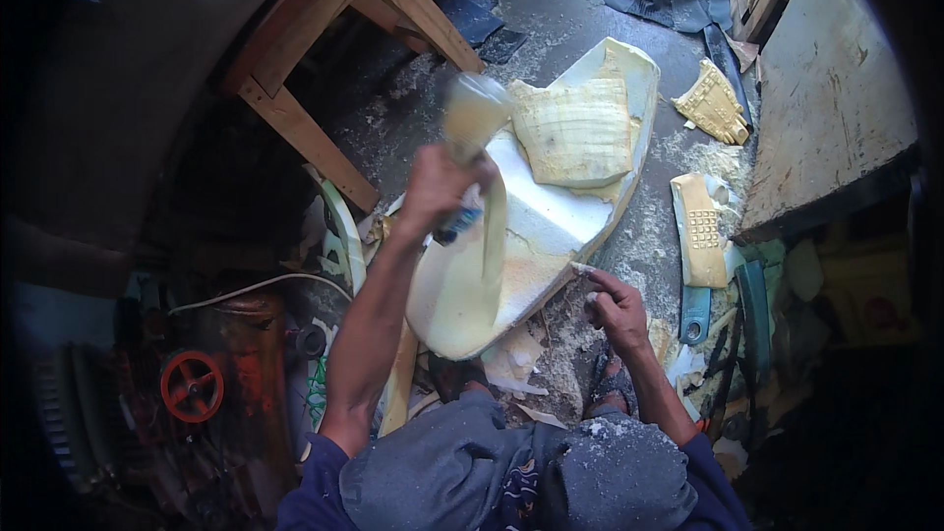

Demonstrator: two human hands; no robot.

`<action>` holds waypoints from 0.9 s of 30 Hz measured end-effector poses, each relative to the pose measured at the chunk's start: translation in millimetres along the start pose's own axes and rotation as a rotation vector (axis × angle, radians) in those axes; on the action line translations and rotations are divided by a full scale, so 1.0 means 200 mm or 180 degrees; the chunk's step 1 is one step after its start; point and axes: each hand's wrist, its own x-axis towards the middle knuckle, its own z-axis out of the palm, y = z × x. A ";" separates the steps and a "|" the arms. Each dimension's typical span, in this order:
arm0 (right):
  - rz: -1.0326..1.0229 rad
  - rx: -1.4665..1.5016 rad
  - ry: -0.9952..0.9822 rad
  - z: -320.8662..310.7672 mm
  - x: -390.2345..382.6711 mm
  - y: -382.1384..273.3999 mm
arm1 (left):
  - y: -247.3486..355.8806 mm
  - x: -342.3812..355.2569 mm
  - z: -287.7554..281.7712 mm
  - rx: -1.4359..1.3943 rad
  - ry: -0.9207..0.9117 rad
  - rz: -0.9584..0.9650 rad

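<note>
My left hand [442, 187] grips what looks like a spray gun [467, 152] with a translucent cup of pale contents, blurred, and a blue part below. It is over the left half of a large rounded white-and-cream foam piece [546, 221] lying on the floor. A pale vertical band below the hand is too unclear to name. A ribbed, curved cream foam piece [570, 133] rests on the upper part of the large piece. My right hand [610, 305] is beside the piece's right edge, index finger extended, other fingers curled; what it holds, if anything, is unclear.
A wooden stool [295, 118] stands back left, red machinery with a wheel [192, 383] at lower left, a pale board [826, 98] at right. Cream moulded pieces [703, 236], dark sheets [649, 0], scraps and dust lie on the floor [531, 10] around the foam.
</note>
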 end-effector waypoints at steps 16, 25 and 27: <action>-0.0492 -0.1494 -0.0144 0.09 0.19 -0.18 | -0.40 -0.86 0.12 0.0887 -0.0794 0.0577; -0.1270 -0.3312 -0.0004 0.23 0.35 -0.16 | -0.46 -0.85 0.07 0.1080 -0.1405 0.0339; -0.1312 -0.3556 0.0024 0.24 0.34 -0.14 | -0.44 -0.84 0.04 0.0895 -0.1532 0.0170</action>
